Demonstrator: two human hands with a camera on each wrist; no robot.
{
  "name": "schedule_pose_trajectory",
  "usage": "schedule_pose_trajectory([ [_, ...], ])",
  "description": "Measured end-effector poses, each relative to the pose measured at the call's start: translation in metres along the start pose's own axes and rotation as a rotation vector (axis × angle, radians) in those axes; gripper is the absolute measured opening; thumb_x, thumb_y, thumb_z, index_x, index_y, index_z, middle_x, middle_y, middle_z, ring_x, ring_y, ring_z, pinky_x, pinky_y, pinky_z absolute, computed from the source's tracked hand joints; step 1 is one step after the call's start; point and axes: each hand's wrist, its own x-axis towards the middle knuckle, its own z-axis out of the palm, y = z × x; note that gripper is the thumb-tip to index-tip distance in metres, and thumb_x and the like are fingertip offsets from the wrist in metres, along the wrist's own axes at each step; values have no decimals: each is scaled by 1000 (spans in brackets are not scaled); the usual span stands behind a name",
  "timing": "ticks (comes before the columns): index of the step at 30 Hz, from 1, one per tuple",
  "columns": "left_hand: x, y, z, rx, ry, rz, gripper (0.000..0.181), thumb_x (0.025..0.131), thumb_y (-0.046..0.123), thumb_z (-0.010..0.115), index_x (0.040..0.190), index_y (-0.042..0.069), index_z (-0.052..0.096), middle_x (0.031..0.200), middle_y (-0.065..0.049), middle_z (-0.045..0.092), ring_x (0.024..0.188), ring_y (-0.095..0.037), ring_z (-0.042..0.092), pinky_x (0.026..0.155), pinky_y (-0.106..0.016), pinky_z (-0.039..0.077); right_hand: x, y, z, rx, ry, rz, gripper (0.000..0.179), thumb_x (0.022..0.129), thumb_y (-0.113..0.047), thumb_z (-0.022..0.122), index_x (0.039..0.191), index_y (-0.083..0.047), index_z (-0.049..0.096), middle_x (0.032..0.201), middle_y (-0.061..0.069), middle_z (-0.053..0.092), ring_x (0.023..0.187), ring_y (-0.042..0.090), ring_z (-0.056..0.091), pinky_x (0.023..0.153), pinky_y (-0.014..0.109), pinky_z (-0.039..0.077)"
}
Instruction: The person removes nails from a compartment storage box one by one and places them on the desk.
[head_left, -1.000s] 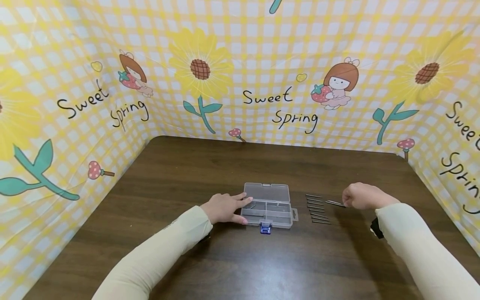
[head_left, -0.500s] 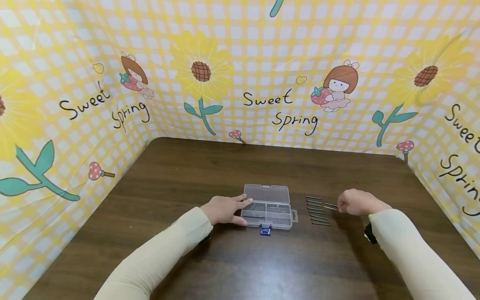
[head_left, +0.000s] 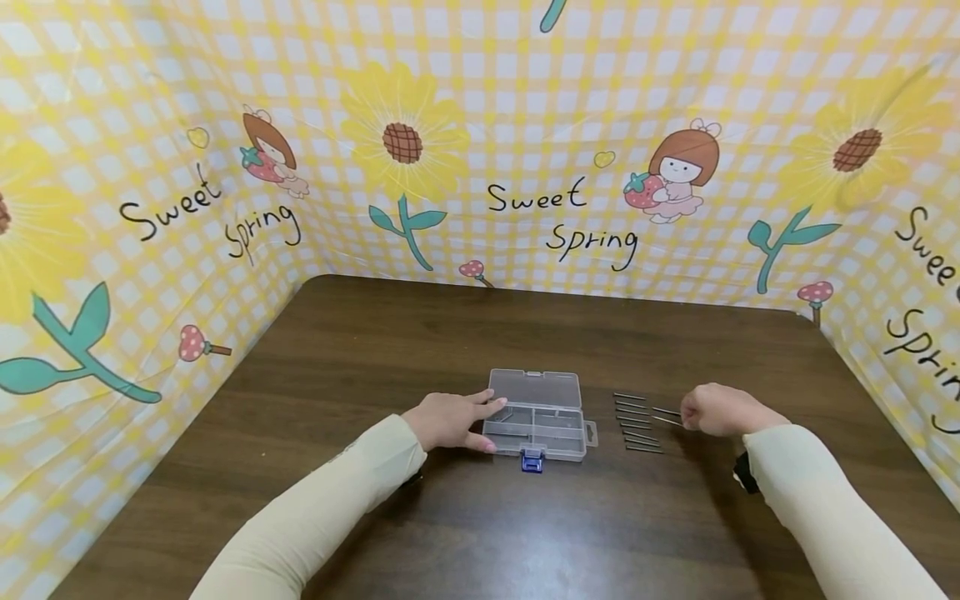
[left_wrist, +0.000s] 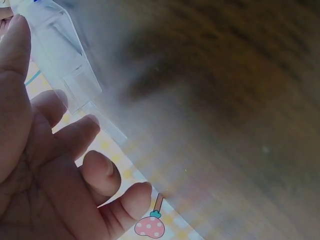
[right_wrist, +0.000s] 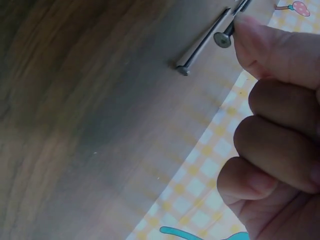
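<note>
R grip [head_left: 723, 409] is pinching a nail [right_wrist: 223, 39] btwn thumb & fingers, its head poking out past the thumb in the R wrist view; a 2nd nail [right_wrist: 200, 45] is showing just beside it, can't tell if it's also held. Both are running approx. L–R, roughly parallel to the row of nails [head_left: 633, 420], which is lying just L of R grip on the worktop [head_left: 397, 333]. R grip is clearly the nearer one to all the nails. The box [head_left: 562, 456] is sitting farther L, past the row, lid [head_left: 534, 387] folded back; L grip [head_left: 448, 419], fingers spread & holding nothing, is touching its L side. Vs 1 s ago, the 2 nails by R grip are showing as separate lines, not almost merged; box & L grip are staying put.
</note>
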Motion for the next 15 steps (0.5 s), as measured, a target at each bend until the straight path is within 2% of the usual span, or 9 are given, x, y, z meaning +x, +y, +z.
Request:
schedule_pose_trajectory([
  [15, -1, 0, 0, 1, 7, 9, 77, 84, 56, 61, 150, 27, 35, 154, 1, 31, 122, -24, 54, 60, -31, 44, 0, 4, 4, -15, 18, 28, 21, 85, -2, 60, 68, -13, 58, 66, -6, 49, 60, 11, 43, 57, 32, 38],
])
